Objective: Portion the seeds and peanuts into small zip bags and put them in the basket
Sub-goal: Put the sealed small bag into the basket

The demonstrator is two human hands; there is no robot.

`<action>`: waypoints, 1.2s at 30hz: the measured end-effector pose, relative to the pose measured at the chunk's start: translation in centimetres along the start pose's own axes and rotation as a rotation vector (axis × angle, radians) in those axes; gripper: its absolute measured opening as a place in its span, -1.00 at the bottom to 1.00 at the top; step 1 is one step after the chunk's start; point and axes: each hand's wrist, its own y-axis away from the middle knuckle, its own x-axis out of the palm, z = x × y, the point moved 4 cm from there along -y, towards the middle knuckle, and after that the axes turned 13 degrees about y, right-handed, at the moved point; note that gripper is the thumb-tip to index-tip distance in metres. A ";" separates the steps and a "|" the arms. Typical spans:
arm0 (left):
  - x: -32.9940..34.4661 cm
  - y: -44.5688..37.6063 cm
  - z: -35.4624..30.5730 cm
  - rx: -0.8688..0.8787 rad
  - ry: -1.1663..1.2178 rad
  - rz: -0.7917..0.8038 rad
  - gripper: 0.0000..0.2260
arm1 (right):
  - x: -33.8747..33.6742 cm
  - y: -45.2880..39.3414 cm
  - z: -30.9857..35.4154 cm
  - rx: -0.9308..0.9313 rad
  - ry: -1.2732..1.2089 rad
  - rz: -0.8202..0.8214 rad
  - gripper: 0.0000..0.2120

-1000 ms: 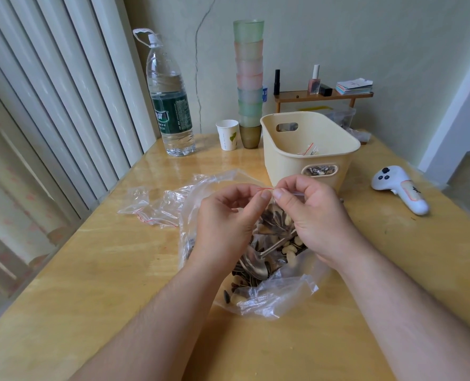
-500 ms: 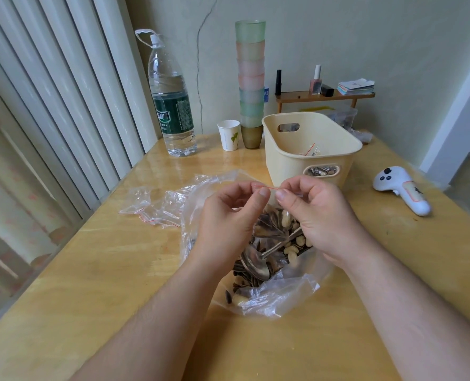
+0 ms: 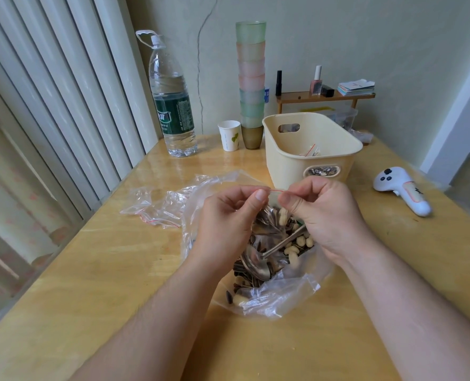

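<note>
Zip bag (image 3: 272, 213) pinched between left hand (image 3: 228, 218) and right hand (image 3: 319, 213).

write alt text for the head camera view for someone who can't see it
Left hand and right hand pinch the red-lined top of a small zip bag above a large bag of seeds and peanuts holding a spoon. A cream basket stands behind.

A large water bottle (image 3: 173, 105), a white paper cup (image 3: 229, 135) and a tall stack of pastel tumblers (image 3: 250, 81) stand along the far edge of the wooden table (image 3: 104, 270), a white handheld controller (image 3: 401, 189) lies at right, and a small shelf (image 3: 324, 96) carries a nail-polish bottle (image 3: 316, 82).
</note>
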 end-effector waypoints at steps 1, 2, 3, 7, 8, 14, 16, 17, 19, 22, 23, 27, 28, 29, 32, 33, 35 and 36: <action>0.0 0.0 0.1 -0.002 -0.008 0.006 -0.87 | -0.1 0.0 0.0 -0.002 0.007 -0.016 -0.81; 0.0 0.0 0.1 -0.002 -0.019 0.008 -0.87 | -0.2 -0.1 0.0 0.000 0.018 -0.024 -0.80; 0.0 0.0 0.1 -0.001 -0.027 0.008 -0.87 | -0.3 -0.2 -0.2 0.007 0.023 -0.022 -0.81; 0.0 0.1 -0.1 -0.029 0.021 -0.032 -0.87 | -0.2 -0.3 -0.9 0.078 -0.015 0.082 -0.89; -0.1 0.0 -0.1 -0.031 0.027 -0.036 -0.86 | -0.2 -0.3 -0.9 0.093 -0.018 0.095 -0.90; 0.2 0.0 -0.1 -0.022 -0.039 0.002 -0.76 | -0.3 -0.6 -1.3 0.116 -0.041 0.054 -0.93; 0.2 0.1 -0.2 -0.005 -0.024 -0.022 -0.77 | -0.1 -0.4 -1.2 0.125 -0.082 0.076 -0.86; 0.3 0.2 -0.3 0.003 -0.017 -0.037 -0.77 | 0.1 -0.2 -1.1 0.128 -0.110 0.086 -0.81; 0.2 0.3 -0.4 0.003 0.004 -0.076 -0.79 | 0.4 0.1 -0.9 0.122 -0.106 0.118 -0.70; 0.3 0.7 -0.3 -0.047 0.044 -0.089 -0.81 | 0.9 0.7 -0.7 0.123 -0.036 0.138 -0.65; 0.5 0.9 -0.6 -0.065 0.046 -0.076 -0.82 | 0.9 0.8 -0.9 0.139 -0.041 0.134 -0.68; 1.2 -0.7 -3.2 -0.020 -0.120 -0.011 -0.83 | 0.2 0.0 0.9 0.136 -0.038 0.110 -0.91; 1.7 -1.7 -4.1 -0.001 -0.145 0.013 -0.83 | -0.2 -0.6 1.9 0.115 -0.033 0.100 -0.91; 2.2 -2.8 -4.9 0.007 -0.141 0.045 -0.81 | -0.8 -1.5 3.0 0.087 -0.013 0.079 -0.92; 4.4 -6.1 -6.7 0.023 -0.082 0.144 -0.77 | -2.9 -4.9 6.5 -0.006 0.058 -0.034 -0.93; 5.4 -7.1 -7.0 0.031 -0.064 0.179 -0.76 | -3.7 -6.1 7.4 -0.039 0.073 -0.084 -0.93; 7.1 -9.2 -6.6 0.009 -0.050 0.231 -0.78 | -5.2 -8.7 8.7 -0.080 0.093 -0.143 -0.92; 7.9 -10.3 -6.1 -0.012 -0.068 0.247 -0.82 | -5.9 -9.8 8.8 -0.085 0.123 -0.144 -0.91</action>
